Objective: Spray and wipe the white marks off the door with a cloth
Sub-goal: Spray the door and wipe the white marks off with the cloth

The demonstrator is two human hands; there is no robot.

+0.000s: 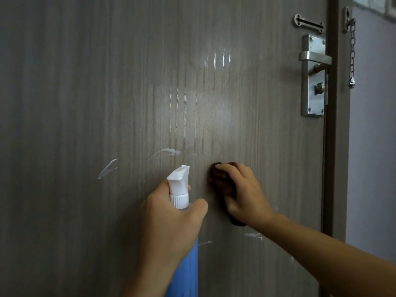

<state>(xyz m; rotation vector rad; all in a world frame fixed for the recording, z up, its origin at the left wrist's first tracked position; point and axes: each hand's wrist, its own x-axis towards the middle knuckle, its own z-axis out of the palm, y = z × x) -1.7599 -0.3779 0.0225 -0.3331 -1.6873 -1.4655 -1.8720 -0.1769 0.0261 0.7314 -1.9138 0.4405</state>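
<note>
A grey wood-grain door (85, 82) fills the view. My left hand (171, 224) grips a blue spray bottle (188, 266) by its neck, the white nozzle (179, 179) pointing at the door. My right hand (240, 194) holds a dark brown cloth (220, 181) bunched against the door, right of the nozzle. White marks show on the door: a streak (108, 168) at the left, a smear (169, 151) above the nozzle, and small ones (254, 235) below the cloth. Wet drip lines (177, 110) run down above the hands.
A metal lever handle with lock plate (314, 73) sits on the door's right edge, a chain-latch slot (308, 23) above it. The door frame (338, 125) carries a hanging security chain (352, 54). A pale wall (372, 146) lies to the right.
</note>
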